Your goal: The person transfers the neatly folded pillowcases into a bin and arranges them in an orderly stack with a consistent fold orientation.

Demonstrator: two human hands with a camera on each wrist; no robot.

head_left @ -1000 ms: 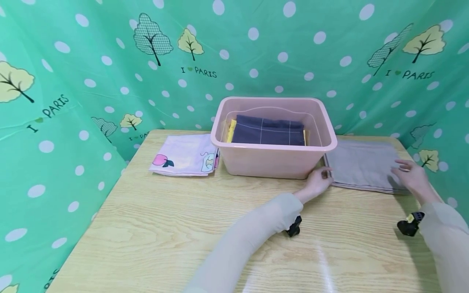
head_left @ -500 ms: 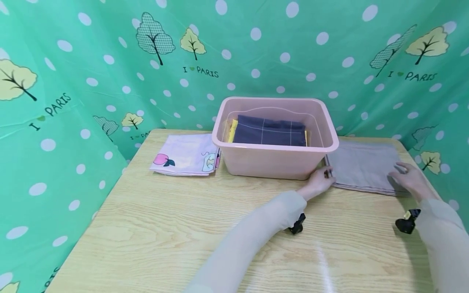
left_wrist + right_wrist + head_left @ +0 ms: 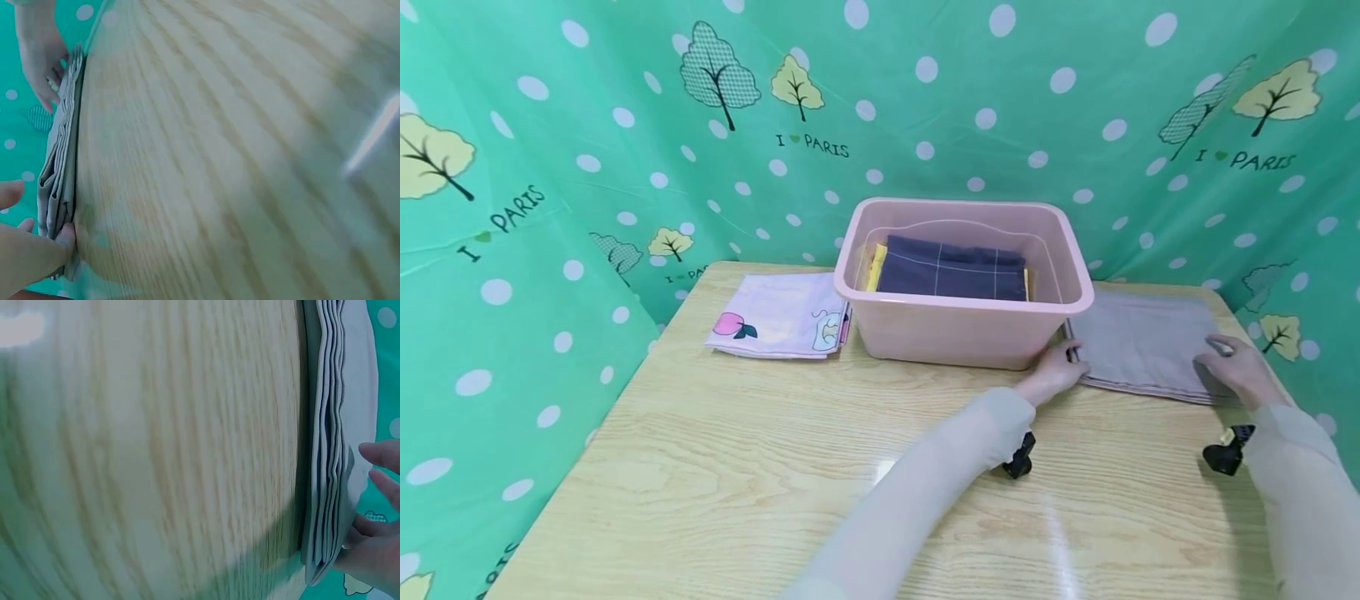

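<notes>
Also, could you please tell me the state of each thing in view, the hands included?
Bin: upright, open at the top.
Dark cloth: looks folded, in the bin.
Yellow thing: in the bin, only strips showing.
Lilac cloth: folded, flat on the table.
Gray cloth: folded in layers, flat on the table.
Left hand: at the gray cloth's near left corner, thumb touching it; grip unclear.
Right hand: at its right end; grip unclear.
</notes>
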